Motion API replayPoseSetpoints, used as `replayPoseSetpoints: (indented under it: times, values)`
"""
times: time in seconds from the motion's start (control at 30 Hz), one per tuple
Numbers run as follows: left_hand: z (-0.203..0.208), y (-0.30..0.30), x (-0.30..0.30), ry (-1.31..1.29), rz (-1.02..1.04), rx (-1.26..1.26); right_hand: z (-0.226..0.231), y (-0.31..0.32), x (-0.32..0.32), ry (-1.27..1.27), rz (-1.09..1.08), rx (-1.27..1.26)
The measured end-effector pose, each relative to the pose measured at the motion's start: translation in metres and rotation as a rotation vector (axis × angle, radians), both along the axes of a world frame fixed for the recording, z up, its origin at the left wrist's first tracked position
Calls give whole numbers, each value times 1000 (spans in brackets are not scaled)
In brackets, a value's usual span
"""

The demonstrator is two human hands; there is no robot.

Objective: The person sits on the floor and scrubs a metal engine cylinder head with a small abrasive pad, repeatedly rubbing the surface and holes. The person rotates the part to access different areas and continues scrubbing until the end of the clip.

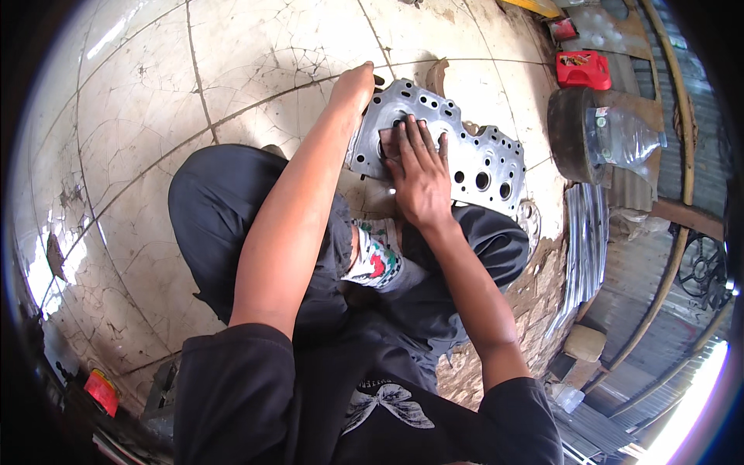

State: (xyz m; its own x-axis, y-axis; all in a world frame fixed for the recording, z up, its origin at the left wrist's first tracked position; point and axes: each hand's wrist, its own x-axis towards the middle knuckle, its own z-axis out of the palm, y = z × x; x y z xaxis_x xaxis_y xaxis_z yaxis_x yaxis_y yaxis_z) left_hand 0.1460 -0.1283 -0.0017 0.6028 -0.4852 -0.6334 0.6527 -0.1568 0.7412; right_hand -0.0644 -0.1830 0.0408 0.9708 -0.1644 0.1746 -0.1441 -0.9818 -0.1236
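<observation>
Cylinder head [465, 151] grey, many-holed, flat on floor; right hand [418, 174] fingers spread, pressing pad; left hand [353, 85] grips edge.

Both hands rest on a grey cylinder head [457, 147]: left hand [353, 87] grips its edge, right hand [418, 174] presses flat.

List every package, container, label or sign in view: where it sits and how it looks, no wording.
Red plastic container: upper right on the floor, squat and boxy, small items on top.
Small red box: above it at the top edge, partly cut off.
Clear plastic bag: right, draped over a dark round drum.
Red-orange packet: lower left edge, small, flat.
No signs or screens.
</observation>
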Motion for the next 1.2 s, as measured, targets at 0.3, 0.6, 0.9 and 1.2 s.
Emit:
replayPoseSetpoints:
  times: [0.3, 0.6, 0.9, 1.2]
  values:
    - [68, 28, -31, -637, 97, 136, -6, -9, -43, -465, -581, 627]
    - [58, 78, -100, -469, -349, -324, 4, 9, -38, -603, -330, 1251]
    - [48, 88, -70, -249, -68, -368, -4, 33, -29, -553, -402, 1324]
    - [12, 100, -41, -616, -63, 286, 0, 0, -37, -615, -565, 1615]
